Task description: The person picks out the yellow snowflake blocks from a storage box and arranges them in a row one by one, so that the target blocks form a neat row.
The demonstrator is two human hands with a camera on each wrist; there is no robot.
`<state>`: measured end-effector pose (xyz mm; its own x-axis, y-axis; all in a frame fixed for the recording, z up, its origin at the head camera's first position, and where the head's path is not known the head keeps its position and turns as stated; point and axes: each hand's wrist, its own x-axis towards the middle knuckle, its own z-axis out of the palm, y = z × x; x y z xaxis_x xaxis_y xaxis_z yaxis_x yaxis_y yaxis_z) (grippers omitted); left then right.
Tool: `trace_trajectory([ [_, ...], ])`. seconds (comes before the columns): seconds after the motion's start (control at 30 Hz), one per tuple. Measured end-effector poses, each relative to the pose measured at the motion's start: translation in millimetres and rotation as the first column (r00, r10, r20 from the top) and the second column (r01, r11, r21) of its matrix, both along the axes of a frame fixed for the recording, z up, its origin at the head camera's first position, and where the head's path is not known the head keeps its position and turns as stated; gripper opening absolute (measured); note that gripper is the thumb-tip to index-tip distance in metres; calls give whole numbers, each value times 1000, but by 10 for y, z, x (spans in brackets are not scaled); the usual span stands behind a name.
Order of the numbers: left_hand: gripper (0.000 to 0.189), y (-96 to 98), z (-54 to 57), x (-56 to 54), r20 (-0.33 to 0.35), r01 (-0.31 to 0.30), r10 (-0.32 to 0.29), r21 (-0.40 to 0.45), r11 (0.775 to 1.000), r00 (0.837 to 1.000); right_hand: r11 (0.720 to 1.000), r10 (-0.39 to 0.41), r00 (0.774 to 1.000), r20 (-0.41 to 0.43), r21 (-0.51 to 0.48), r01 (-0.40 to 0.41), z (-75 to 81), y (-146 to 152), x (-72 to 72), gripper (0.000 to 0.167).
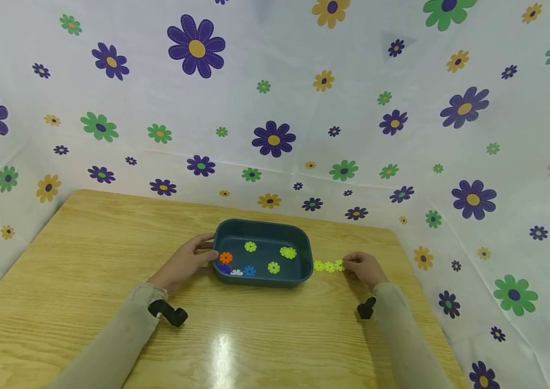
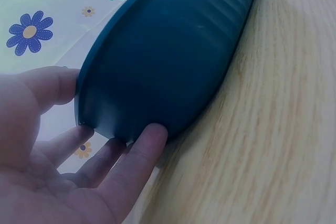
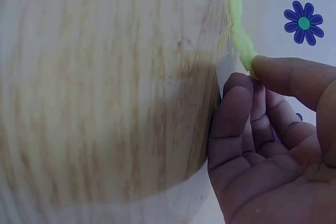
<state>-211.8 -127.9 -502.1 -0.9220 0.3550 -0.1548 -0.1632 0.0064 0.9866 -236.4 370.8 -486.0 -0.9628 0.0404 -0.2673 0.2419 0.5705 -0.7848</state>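
Note:
My left hand holds the left end of a dark teal tub. In the left wrist view its fingertips press the tub's outer wall and one digit touches the rim. Beside the tub's right end, my right hand pinches the end of a short chain of yellow-green snowflake discs. The right wrist view shows this chain edge-on, caught between thumb and finger. Inside the tub lie loose yellow-green discs, an orange disc, a blue disc, a white disc and a purple one.
The tub stands on a wood-grain table. A white sheet with printed flowers hangs behind the table and along its sides. Black wrist mounts sit on both sleeves.

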Motion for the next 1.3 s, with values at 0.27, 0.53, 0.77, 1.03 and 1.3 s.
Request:
trace_trajectory([
  [0.27, 65, 6, -1, 0, 6, -6, 6, 0, 1000, 1000, 1000, 2, 1000, 25, -15, -1, 25, 5, -3, 21],
  [0.53, 65, 6, 17, 16, 3, -6, 6, -1, 1000, 1000, 1000, 1, 999, 34, -6, -1, 37, -5, -2, 22],
  [0.77, 65, 9, 20, 17, 0, -8, 8, -9, 1000, 1000, 1000, 17, 1000, 18, 12, -18, 40, -13, 20, 22],
  [1.03, 64, 19, 27, 17, 5, -12, 12, -16, 1000, 1000, 999, 26, 1000, 1, 33, -26, 159, -72, 74, 31],
  [1.3, 63, 12, 14, 13, -5, -9, 9, -15, 1000, 1000, 996, 55, 998, -34, 75, -52, 435, -271, 130, 47],
])
